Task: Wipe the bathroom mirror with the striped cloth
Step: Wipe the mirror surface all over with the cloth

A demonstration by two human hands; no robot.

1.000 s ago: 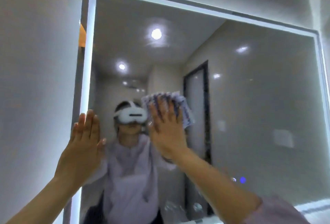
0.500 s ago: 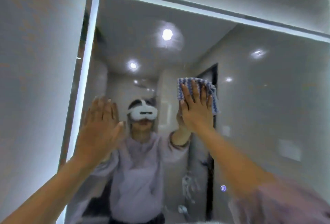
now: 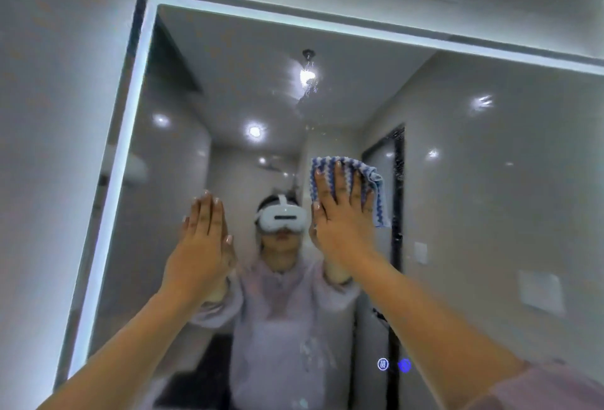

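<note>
The cloth [image 3: 380, 192] has slid sideways, the flat right hand [image 3: 343, 218] pressing it to the mirror [image 3: 490, 187], the flat left hand [image 3: 202, 246] steadying.

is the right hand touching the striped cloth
Touching. The head view shows the right hand laid flat on the striped cloth, its straight fingers spread over it, pressing it against the mirror.

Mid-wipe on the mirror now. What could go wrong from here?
The striped cloth is only pressed flat by the right hand, no grip, one corner hanging free: it may slip. The bare left hand appears to lie on the mirror and could leave prints. A low sweep might trigger the lit touch icons.
</note>
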